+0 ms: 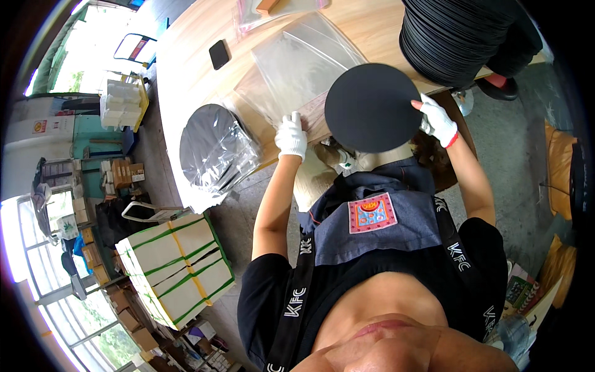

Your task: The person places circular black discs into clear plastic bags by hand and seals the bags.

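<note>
My right hand, in a white glove with a red cuff and a bare thumb tip, grips a thin black round disc by its right edge. The disc is held flat side up over the table's near edge. On its left, my left hand, also white-gloved, is closed at the near edge of the clear plastic bags, its fingers pinched on a bag. Left of that hand lies a stack of black discs wrapped in clear plastic.
A tall stack of black discs stands at the table's far right. A black phone and an orange-brown block on plastic lie on the wooden table. A strapped white box stands on the floor at left.
</note>
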A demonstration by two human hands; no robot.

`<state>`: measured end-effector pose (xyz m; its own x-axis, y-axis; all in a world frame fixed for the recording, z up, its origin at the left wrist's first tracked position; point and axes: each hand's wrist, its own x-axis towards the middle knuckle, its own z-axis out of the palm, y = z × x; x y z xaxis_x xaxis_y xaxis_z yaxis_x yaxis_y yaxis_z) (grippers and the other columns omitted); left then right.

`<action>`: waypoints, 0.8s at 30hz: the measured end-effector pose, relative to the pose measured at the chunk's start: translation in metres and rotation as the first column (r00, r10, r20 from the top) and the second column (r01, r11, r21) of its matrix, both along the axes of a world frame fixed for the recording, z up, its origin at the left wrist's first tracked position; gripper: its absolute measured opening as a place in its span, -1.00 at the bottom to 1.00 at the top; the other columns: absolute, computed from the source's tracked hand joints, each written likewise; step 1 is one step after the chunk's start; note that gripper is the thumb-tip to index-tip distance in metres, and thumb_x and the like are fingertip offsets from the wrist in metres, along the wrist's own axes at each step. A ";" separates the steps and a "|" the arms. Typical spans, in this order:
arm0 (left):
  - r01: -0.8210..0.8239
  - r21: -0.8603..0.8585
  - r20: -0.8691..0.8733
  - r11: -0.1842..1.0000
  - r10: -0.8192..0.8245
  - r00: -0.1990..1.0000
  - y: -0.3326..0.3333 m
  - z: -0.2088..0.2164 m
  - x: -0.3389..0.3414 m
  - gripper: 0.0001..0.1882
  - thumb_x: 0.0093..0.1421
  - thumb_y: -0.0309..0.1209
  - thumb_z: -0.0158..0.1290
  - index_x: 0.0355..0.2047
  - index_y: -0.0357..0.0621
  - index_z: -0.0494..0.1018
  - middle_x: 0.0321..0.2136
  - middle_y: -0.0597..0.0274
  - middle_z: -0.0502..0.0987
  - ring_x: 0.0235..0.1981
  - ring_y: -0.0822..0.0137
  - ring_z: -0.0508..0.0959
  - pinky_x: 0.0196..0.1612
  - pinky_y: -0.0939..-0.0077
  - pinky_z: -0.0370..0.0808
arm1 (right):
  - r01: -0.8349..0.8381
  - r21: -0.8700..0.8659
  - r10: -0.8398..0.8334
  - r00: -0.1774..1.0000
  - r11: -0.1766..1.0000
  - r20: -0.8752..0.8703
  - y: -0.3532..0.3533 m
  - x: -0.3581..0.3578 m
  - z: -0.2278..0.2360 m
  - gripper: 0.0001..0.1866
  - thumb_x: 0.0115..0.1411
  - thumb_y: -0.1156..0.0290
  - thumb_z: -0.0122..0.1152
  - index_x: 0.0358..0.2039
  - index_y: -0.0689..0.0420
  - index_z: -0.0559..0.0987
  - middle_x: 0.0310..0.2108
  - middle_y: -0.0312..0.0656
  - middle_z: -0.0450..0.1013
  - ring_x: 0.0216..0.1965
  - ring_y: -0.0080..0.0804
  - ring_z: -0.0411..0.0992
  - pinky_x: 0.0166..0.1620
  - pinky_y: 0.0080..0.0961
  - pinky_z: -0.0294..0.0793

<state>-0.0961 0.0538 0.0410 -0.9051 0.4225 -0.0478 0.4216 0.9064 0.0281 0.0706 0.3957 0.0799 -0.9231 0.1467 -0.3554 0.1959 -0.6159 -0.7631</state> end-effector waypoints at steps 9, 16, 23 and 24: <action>-0.072 0.555 0.027 0.829 0.068 0.997 -0.040 -0.017 -0.012 -0.71 -0.07 -0.48 0.11 -0.26 -0.03 0.45 -0.29 0.10 0.46 -0.29 0.02 0.50 -0.22 0.17 0.47 | -0.193 -0.016 0.193 0.969 0.981 0.154 -0.060 -0.036 -0.046 -0.66 0.22 0.40 0.05 0.02 0.12 0.43 -0.27 -0.30 0.48 -0.55 -0.64 0.39 -0.57 -0.72 0.35; -0.103 0.640 -0.113 0.761 0.226 0.968 -0.040 -0.018 0.002 -0.77 -0.08 -0.58 0.03 -0.35 -0.07 0.50 -0.32 0.17 0.50 -0.28 0.08 0.50 -0.20 0.28 0.45 | -0.041 -0.202 0.037 0.999 0.978 -0.021 -0.104 -0.074 -0.071 -0.56 0.26 0.46 -0.01 0.15 0.07 0.23 -0.21 -0.15 0.47 -0.64 -0.39 0.47 -0.63 -0.55 0.49; 0.271 0.730 -0.291 0.627 -0.074 0.954 -0.019 -0.012 0.039 -0.61 -0.12 -0.72 -0.03 -0.25 -0.12 0.52 -0.21 0.15 0.54 -0.23 0.14 0.56 -0.17 0.37 0.50 | 0.112 -0.248 -0.098 0.993 0.962 0.068 -0.159 -0.110 -0.102 -0.62 0.20 0.57 0.04 0.04 0.08 0.32 -0.21 -0.20 0.41 -0.52 -0.31 0.51 -0.47 -0.50 0.59; 0.277 0.739 -0.295 0.614 -0.075 0.953 -0.017 -0.014 0.047 -0.58 -0.08 -0.72 0.01 -0.17 -0.12 0.50 -0.20 0.13 0.54 -0.21 0.11 0.55 -0.09 0.39 0.47 | 0.121 -0.262 -0.105 0.992 0.957 0.075 -0.166 -0.113 -0.098 -0.61 0.21 0.59 0.01 0.05 0.09 0.29 -0.19 -0.17 0.40 -0.49 -0.26 0.52 -0.47 -0.48 0.60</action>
